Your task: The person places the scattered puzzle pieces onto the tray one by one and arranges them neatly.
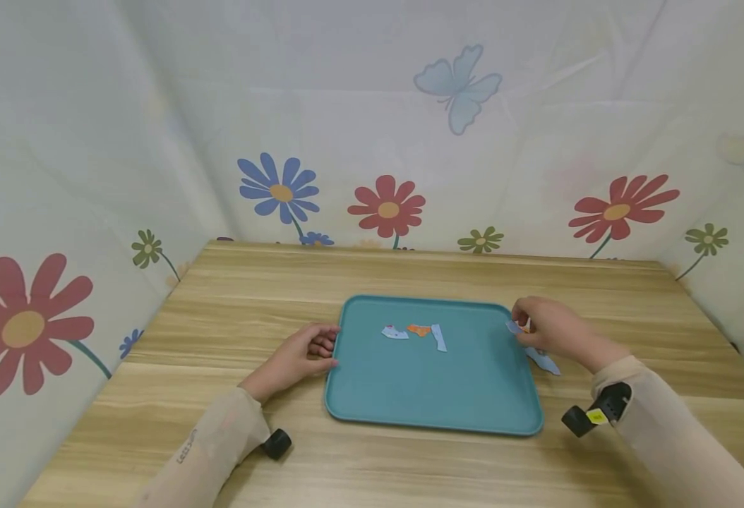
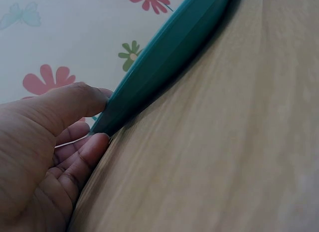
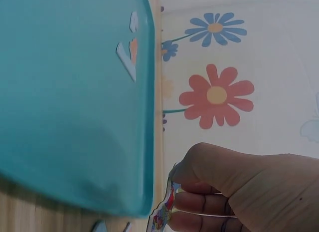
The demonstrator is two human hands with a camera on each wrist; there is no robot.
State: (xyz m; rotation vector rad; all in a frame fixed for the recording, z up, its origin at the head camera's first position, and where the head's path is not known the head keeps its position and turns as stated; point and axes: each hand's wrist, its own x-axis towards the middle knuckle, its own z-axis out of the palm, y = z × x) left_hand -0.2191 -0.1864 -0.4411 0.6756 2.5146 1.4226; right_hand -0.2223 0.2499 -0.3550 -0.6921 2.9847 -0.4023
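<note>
At the tray's right edge, near its far corner, the person's right grip (image 1: 553,330) is pinching a thin, multicoloured piece (image 3: 163,209) between thumb and fingers. The left grip (image 1: 296,354) is holding the tray (image 1: 435,395) by its left rim, fingers curled. Inside, 3 pieces are lying towards the far side: a pale blue piece (image 1: 394,332), an orange piece (image 1: 419,330) and a pale strip (image 1: 439,339).

A slack pinch would probably be letting the thin piece twist or drop across the rim. If the left grip were tugging or lifting, the tray could be tilting and its 3 pieces sliding. The right grip could also be nudging the blue-grey piece (image 1: 543,363) that is lying on the bench (image 1: 410,469) just beside it.
</note>
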